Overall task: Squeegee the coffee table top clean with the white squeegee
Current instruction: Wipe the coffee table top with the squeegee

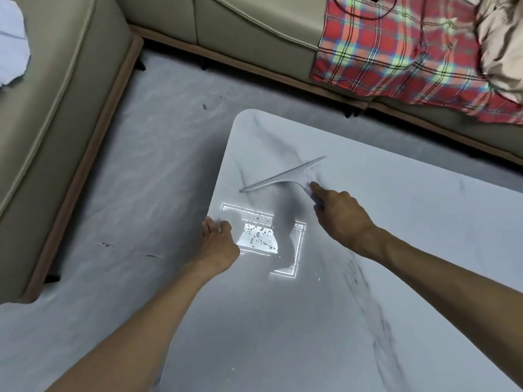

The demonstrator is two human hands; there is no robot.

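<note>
Off to the left, a beige leather sofa (65, 114) wraps around a pale grey marbled floor (135, 193), with a crumpled white sheet (12, 41) lying on its seat. Next comes the person's left hand (218, 241), resting at the near-left edge of the white marble-look desk (396, 250), fingers curled over the rim and holding nothing, as if bracing. Just right of that hand, a bright rectangle of reflected ceiling light (268, 239) shows up a scatter of water droplets (259, 236) on the surface, so that patch looks not yet wiped.

Above the glare, towards the far-left corner, lies the white plastic T-shaped squeegee (283, 176), its long blade running diagonally and apparently touching the top. The right hand (342, 219) has its grip closed around the short handle, index finger stretched out along the neck towards the blade.

It looks light and rigid, with only the blade's edge likely soft. The handle is the place to hold it, and that forefinger probably helps press it evenly; on a wet glossy top it should glide easily.

Far right, a red plaid blanket (396, 49) drapes over the sofa.
</note>
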